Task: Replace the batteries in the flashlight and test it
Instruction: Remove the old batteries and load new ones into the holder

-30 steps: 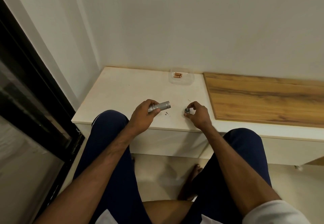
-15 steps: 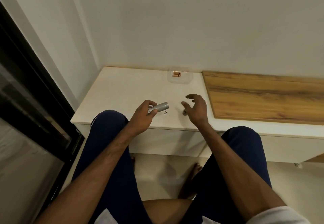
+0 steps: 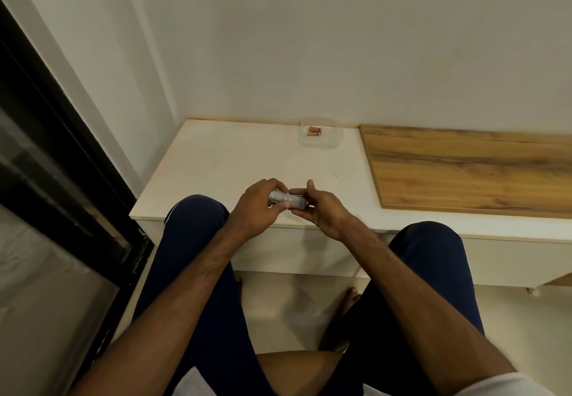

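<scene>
A person is sitting in front of a low white counter [image 3: 216, 160], and both hands are meeting over its front edge. Half a second ago the hands were apart: only the left one was gripping the flashlight, and the right one was spread open above a small round cap on the counter. Now the right hand has come over to join it, and that cap is not showing on the counter any more.

On the left, the left hand [image 3: 257, 206] is wrapping its fingers around one end of the silver flashlight [image 3: 286, 203]. The flashlight is lying sideways, almost flat, with its long side running from left to right. It is being held just above the counter's front edge, between the two hands. Its right end is pointing toward the right hand, and a bit of orange is showing at that end. I cannot tell what the orange bit is.

The right hand [image 3: 322, 210] is closing its thumb and fingers on the right part of the flashlight.

Farther back on the counter, near the wall, a clear tray [image 3: 320, 141] is holding small copper-coloured batteries [image 3: 314, 131]. To the right, a brown wooden board [image 3: 464, 169] is lying flat on the counter.
</scene>
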